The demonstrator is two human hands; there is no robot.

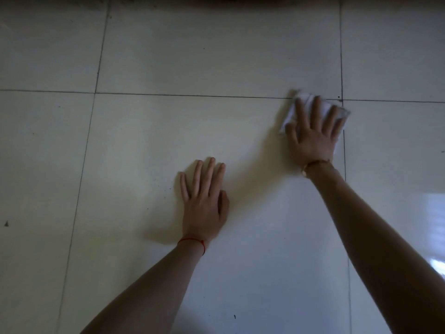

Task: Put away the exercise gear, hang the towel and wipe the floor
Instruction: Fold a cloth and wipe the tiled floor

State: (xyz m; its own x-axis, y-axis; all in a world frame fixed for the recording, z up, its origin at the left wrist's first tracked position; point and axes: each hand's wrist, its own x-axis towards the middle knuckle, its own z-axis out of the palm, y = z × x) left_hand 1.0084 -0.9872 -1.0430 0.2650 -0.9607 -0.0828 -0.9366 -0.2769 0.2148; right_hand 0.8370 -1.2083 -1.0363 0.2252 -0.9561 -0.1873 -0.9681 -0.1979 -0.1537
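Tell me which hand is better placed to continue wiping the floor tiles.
The right hand. It already presses the white cloth flat on the tiled floor, fingers spread over it. The left hand lies flat on bare tile, apart from the cloth, apparently giving support.

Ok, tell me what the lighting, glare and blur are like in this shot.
Head view: dim overall; bright window glare on the glossy floor tiles at the right edge; the white cloth under the right hand is motion-blurred; the left hand casts a soft shadow leftward.

cloth mostly hidden under right hand; blurred
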